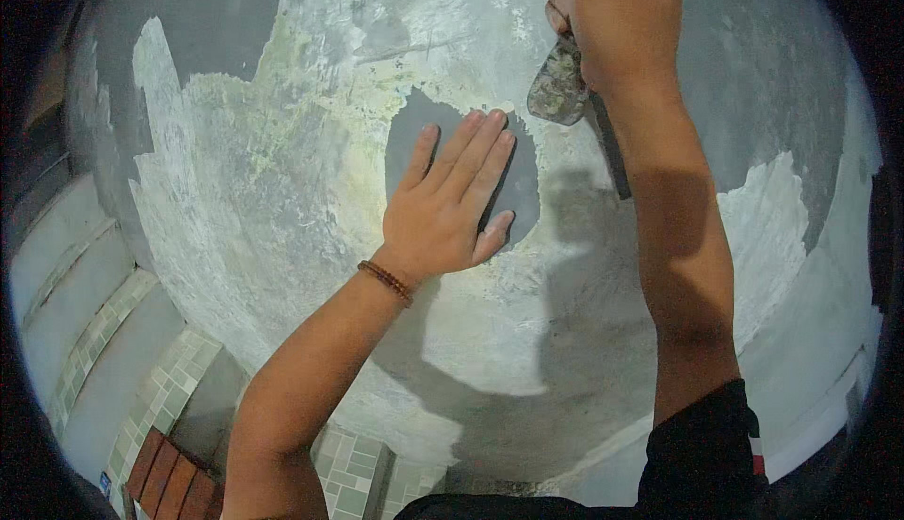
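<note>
Across most of the view, the wall (282, 238) presents a pale, streaked surface with ragged fields of dark grey coating. To the lower left, tiled steps (174, 374) adjoin it. Near the middle, a dark grey patch (524, 176) of coating stands as an island within the pale area; this is the workpiece nearest your hands.

Your left hand (445, 195) lies over this patch, palm toward the wall, fingers extended and slightly parted, gripping nothing visible. Your right hand (623, 21), higher and to the right, is closed around what appears to be a scraper (557, 87); its mottled end points downward, beside the patch and apart from the left fingers. Whether it touches the wall cannot be told. At your left wrist sits a brown beaded bracelet (385, 281).

The step in hand is judged to be stripping the coating, with the left hand bracing or feeling the patch. The next move calls for clearing your left fingers before bringing the scraper's edge to the patch's ragged border.
</note>
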Demonstrator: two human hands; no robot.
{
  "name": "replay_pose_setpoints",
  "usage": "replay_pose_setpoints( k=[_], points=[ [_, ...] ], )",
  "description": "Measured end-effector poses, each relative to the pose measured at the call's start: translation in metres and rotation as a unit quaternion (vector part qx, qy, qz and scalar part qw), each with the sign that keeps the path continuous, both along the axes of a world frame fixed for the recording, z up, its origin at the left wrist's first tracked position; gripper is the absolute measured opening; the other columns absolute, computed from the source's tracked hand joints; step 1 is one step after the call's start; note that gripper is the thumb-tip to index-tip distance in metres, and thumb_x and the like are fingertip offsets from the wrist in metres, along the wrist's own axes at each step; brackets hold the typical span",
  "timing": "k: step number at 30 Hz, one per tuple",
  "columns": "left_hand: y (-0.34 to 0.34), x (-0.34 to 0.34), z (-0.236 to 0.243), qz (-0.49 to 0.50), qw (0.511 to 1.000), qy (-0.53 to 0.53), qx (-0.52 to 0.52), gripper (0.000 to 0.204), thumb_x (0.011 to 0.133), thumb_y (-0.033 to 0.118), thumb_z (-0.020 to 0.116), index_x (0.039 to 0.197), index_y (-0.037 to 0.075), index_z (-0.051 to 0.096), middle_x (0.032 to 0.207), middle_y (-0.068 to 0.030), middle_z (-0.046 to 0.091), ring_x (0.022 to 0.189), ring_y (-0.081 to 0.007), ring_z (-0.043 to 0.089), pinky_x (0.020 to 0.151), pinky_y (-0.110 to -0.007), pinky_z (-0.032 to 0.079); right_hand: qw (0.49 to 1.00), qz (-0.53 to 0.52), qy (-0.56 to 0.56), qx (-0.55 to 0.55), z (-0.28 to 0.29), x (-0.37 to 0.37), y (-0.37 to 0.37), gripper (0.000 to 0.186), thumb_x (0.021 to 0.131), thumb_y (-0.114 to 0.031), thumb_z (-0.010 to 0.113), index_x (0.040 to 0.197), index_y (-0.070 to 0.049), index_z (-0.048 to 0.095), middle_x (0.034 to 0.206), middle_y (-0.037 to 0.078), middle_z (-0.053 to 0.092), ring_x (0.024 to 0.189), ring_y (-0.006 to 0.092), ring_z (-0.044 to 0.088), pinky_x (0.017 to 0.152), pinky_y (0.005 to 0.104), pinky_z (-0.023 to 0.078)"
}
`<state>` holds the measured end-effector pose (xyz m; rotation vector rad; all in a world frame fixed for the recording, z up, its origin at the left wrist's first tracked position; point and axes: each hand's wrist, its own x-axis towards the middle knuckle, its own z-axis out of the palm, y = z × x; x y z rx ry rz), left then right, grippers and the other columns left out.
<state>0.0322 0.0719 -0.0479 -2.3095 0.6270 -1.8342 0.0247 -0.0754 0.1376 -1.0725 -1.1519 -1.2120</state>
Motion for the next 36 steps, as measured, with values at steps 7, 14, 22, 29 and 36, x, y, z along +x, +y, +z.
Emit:
replay_pose_setpoints(
  k=[7, 14, 22, 29, 36],
  points=[
    [0.003, 0.005, 0.003, -0.004, 1.0, -0.024, 0.008, 0.077, 0.088, 0.038, 0.06, 0.154, 0.002, 0.042, 0.16, -0.019, 0.041, 0.148, -0.0358, 0.04, 0.123, -0.056, 0.023, 0.994, 0.088, 0.063, -0.006, 0.002, 0.002, -0.004, 0.031, 0.101, -0.028, 0.065, 0.082, -0.006, 0.056, 0.062, -0.001, 0.053, 0.046, 0.0091, 0.047, 0.042, 0.0297, 0.039],
    [0.002, 0.004, 0.003, 0.006, 1.0, -0.009, 0.007, 0.078, 0.087, 0.036, 0.061, 0.155, 0.001, 0.041, 0.161, -0.0191, 0.041, 0.149, -0.0358, 0.039, 0.124, -0.055, 0.021, 0.995, 0.059, 0.08, 0.001, 0.003, 0.0, -0.008, 0.033, 0.101, -0.03, 0.066, 0.081, -0.006, 0.056, 0.061, -0.002, 0.052, 0.047, 0.0099, 0.047, 0.043, 0.0298, 0.039],
    [0.0, 0.002, 0.004, 0.015, 1.0, -0.015, -0.001, 0.075, 0.086, 0.036, 0.062, 0.152, 0.003, 0.046, 0.16, -0.0144, 0.043, 0.149, -0.0289, 0.039, 0.126, -0.051, 0.017, 0.997, 0.031, 0.066, -0.002, 0.002, -0.003, -0.009, 0.03, 0.102, -0.028, 0.065, 0.081, -0.008, 0.055, 0.059, -0.002, 0.05, 0.045, 0.0093, 0.047, 0.041, 0.0288, 0.039],
    [0.0, 0.002, 0.004, 0.011, 1.0, -0.013, -0.001, 0.074, 0.087, 0.036, 0.061, 0.151, 0.002, 0.046, 0.16, -0.0151, 0.043, 0.149, -0.0295, 0.04, 0.126, -0.051, 0.017, 0.998, 0.049, 0.043, -0.018, -0.002, 0.002, -0.011, 0.032, 0.104, -0.03, 0.063, 0.082, -0.008, 0.055, 0.061, -0.002, 0.052, 0.046, 0.0087, 0.048, 0.042, 0.0278, 0.039],
    [-0.002, 0.002, 0.004, 0.019, 1.0, -0.015, -0.002, 0.074, 0.087, 0.036, 0.06, 0.152, 0.003, 0.046, 0.16, -0.015, 0.043, 0.149, -0.0299, 0.039, 0.126, -0.051, 0.019, 0.998, -0.05, -0.04, 0.01, -0.002, 0.006, -0.006, 0.035, 0.102, -0.031, 0.066, 0.081, -0.004, 0.057, 0.066, 0.002, 0.055, 0.058, 0.0117, 0.051, 0.053, 0.0328, 0.043]
  ],
)
